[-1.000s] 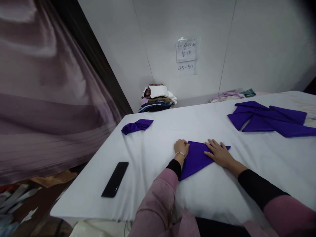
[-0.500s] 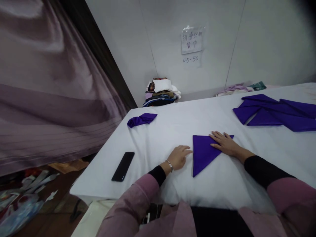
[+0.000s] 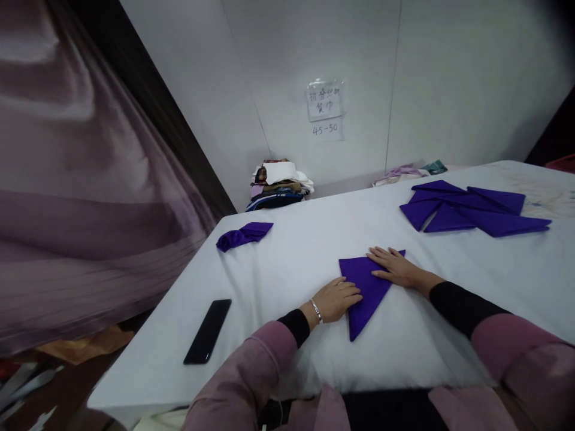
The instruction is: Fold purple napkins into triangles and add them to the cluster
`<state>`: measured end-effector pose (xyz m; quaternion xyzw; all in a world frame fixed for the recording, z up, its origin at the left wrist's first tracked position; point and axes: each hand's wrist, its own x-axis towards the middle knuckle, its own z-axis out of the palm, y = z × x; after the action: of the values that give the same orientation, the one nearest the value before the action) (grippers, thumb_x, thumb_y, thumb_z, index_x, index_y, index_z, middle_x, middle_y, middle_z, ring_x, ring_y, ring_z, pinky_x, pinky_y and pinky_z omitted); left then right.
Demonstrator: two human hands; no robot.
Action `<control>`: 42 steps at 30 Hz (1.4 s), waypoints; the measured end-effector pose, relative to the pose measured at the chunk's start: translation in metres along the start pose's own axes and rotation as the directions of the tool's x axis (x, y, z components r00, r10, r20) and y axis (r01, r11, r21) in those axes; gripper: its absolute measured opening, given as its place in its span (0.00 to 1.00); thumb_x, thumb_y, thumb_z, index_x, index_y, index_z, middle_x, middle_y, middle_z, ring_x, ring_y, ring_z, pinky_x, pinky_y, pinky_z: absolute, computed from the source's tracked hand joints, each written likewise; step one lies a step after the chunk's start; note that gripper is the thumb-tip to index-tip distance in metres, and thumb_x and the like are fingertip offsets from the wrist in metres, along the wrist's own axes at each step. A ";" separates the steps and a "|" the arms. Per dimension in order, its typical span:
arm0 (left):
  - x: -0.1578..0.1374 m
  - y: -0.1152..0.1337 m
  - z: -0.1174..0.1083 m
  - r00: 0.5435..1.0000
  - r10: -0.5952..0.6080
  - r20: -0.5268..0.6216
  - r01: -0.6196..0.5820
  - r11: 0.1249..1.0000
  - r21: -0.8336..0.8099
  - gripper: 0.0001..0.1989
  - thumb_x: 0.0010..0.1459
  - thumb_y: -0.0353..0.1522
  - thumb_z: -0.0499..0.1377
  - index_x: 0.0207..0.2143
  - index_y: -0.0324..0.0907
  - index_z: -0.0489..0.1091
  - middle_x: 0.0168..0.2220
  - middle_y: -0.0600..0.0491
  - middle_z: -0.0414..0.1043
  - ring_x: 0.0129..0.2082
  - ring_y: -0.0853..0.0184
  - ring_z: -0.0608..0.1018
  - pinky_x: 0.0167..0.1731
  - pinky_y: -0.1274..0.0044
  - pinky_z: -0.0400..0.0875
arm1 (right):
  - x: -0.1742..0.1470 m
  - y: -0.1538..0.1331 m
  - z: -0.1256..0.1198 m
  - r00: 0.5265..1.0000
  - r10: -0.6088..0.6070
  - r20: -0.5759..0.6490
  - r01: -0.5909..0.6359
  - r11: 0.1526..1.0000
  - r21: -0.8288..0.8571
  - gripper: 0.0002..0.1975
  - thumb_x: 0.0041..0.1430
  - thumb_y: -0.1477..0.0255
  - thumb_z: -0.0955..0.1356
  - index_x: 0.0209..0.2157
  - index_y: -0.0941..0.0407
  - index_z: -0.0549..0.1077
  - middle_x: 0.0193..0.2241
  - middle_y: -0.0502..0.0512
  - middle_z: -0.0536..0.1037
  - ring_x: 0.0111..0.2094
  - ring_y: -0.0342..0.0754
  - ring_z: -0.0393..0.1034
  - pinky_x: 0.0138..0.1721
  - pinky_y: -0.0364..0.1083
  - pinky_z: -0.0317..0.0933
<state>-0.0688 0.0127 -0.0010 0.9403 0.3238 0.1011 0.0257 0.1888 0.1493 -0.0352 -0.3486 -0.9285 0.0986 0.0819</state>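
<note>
A purple cloth napkin (image 3: 366,290), folded into a triangle, lies flat on the white-covered table in front of me. My left hand (image 3: 336,297) rests over its left edge with the fingers stretched out on the cloth. Near the upper right corner, my right hand (image 3: 393,266) lies flat with fingers spread, pressing on the napkin. The napkin's lower point faces me, and parts of its surface are hidden under both hands. Neither hand grips the cloth.
A rolled purple cloth (image 3: 245,236) lies at the table's far left, with a black phone (image 3: 207,332) nearer me. Several folded purple napkins (image 3: 476,209) overlap at the right. A clothes stack (image 3: 281,185) stands behind the table (image 3: 296,239); a paper sign (image 3: 326,102) hangs on the wall.
My left hand has moved right from beside the napkin onto its left edge. The right hand stays on the upper right part. The camera view has shifted slightly.
</note>
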 end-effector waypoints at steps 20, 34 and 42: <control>0.000 0.003 0.002 0.995 0.011 0.095 -0.004 0.997 -0.078 0.29 0.51 0.29 0.52 0.57 0.37 0.58 0.60 0.44 0.58 0.61 0.59 0.59 0.60 0.65 0.49 | -0.007 0.005 0.006 0.999 -0.033 -0.021 0.033 0.999 -0.016 0.34 0.60 0.49 0.55 0.63 0.51 0.51 0.63 0.60 0.50 0.64 0.58 0.40 0.60 0.63 0.37; 0.017 0.010 0.007 0.996 0.071 0.055 -0.054 0.960 -0.274 0.25 0.47 0.27 0.54 0.50 0.40 0.67 0.53 0.48 0.69 0.54 0.62 0.68 0.55 0.70 0.59 | -0.006 -0.014 -0.019 1.000 -0.007 0.011 0.006 0.992 0.125 0.37 0.58 0.49 0.58 0.63 0.54 0.50 0.64 0.62 0.46 0.64 0.57 0.38 0.61 0.60 0.31; 0.049 0.011 -0.032 0.943 -0.262 0.205 0.329 0.825 -0.460 0.15 0.59 0.39 0.50 0.39 0.43 0.73 0.34 0.52 0.76 0.33 0.65 0.75 0.34 0.76 0.67 | -0.033 -0.048 -0.029 0.962 0.176 -0.209 0.005 0.752 0.659 0.25 0.62 0.58 0.59 0.58 0.51 0.62 0.60 0.56 0.59 0.62 0.53 0.48 0.62 0.57 0.40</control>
<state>-0.0312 0.0336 0.0396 0.8460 0.4271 0.1113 0.2991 0.1894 0.0956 0.0016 -0.3501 -0.7994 0.3740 0.3138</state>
